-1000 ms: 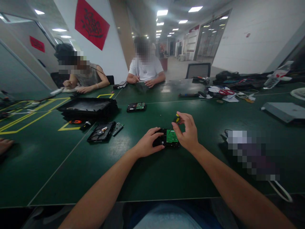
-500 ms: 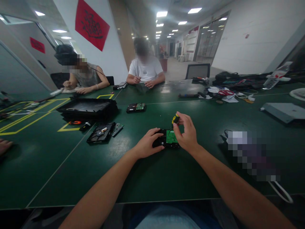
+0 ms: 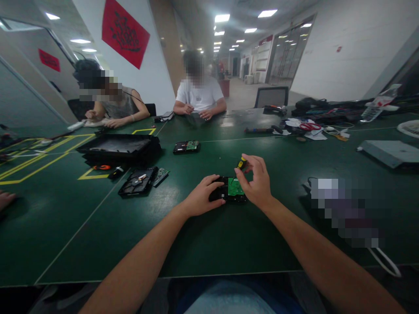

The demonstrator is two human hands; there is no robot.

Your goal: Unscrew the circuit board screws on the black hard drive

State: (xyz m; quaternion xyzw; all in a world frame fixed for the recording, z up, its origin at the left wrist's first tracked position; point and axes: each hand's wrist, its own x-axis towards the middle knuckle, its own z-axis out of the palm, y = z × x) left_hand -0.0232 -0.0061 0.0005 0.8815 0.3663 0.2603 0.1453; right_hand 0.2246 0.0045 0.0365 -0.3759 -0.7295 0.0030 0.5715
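Note:
A black hard drive point(image 3: 235, 186) with a green circuit board facing up lies flat on the table in front of me. My left hand point(image 3: 203, 196) grips its left end, thumb along the near edge and fingers over the far part. Between the thumb and fingers of my right hand point(image 3: 257, 179) is a small screwdriver with a yellow and black handle point(image 3: 241, 163). It stands tilted over the circuit board, its thin shaft pointing down. Whether the tip touches a screw is too small to tell. The drive's right end is partly behind my right hand.
To the left lie an opened drive case point(image 3: 137, 181), a loose circuit board point(image 3: 160, 177) and a black tray point(image 3: 121, 146). Another hard drive point(image 3: 186, 147) sits farther back. A grey box point(image 3: 389, 152) is at the right. Two people sit across the green table point(image 3: 131, 244).
The screwdriver's handle tilts slightly differently and my right fingers have shifted a little around it. My left hand and the hard drive keep their place.

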